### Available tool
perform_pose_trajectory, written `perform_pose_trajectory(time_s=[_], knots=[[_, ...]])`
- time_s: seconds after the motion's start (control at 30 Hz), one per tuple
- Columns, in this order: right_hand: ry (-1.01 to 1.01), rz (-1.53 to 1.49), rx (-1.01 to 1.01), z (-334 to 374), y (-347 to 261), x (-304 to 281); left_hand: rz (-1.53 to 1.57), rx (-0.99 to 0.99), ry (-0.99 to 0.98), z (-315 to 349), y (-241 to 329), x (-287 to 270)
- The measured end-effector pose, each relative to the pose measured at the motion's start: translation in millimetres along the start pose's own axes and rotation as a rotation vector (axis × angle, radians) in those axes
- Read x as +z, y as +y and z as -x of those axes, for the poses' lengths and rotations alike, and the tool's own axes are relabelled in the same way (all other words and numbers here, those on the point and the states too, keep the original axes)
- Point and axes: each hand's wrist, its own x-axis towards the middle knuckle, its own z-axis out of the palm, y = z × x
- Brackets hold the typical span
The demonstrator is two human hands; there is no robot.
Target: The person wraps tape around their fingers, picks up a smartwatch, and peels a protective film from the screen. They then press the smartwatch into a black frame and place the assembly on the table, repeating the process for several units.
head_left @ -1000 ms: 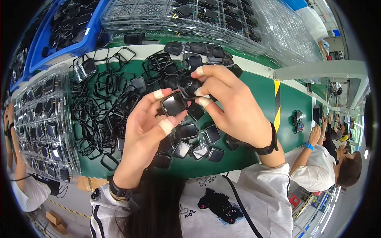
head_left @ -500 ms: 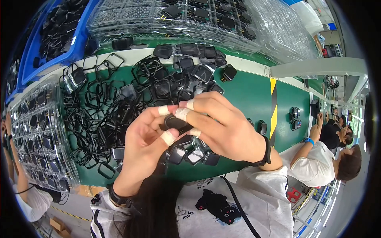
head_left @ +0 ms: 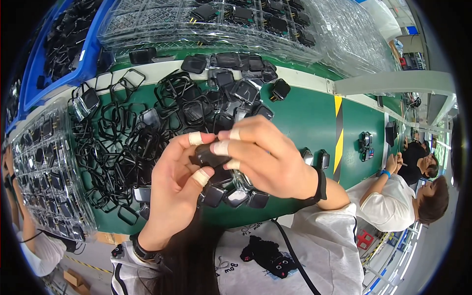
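Observation:
Over the green bench, a small black rounded-square case, shaped like a watch body, is held between my two hands. My left hand grips it by the edge with thumb and fingers. Pressed to its right and upper edges are the fingertips of my right hand, which cover part of it. Pale tape wraps several fingertips of both hands. Directly below lie more black cases, some with shiny faces. Thin black square frames are heaped to the left, and wrapped black cases are piled beyond my hands.
Clear plastic trays holding cases stand at the back, and another tray is at the left. A blue bin of black parts sits back left. A white metal bar juts in at right. Co-workers sit at both sides.
Both hands have shifted slightly left with the case, which is tilted so more of its dark flat face shows. The piles appear a little further left in the picture.

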Motion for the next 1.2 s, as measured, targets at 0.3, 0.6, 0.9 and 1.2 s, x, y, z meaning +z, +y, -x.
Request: perform_pose_trajectory(time_s=[0.3,0.6,0.9,1.2], knots=[[-0.127,-0.160,0.185,-26,41,-6,0.189,0.012,0.126,-2,-1,-3],[-0.172,0.454,0.079,-44,119,2,0.155,0.117,0.115,0,11,-2],[0.003,-0.296,0.103,-14,-13,-44,0.191,0.144,0.167,2,19,3],[0.176,-0.081,-0.288,22,-24,-35,0.186,0.155,0.053,4,18,14]])
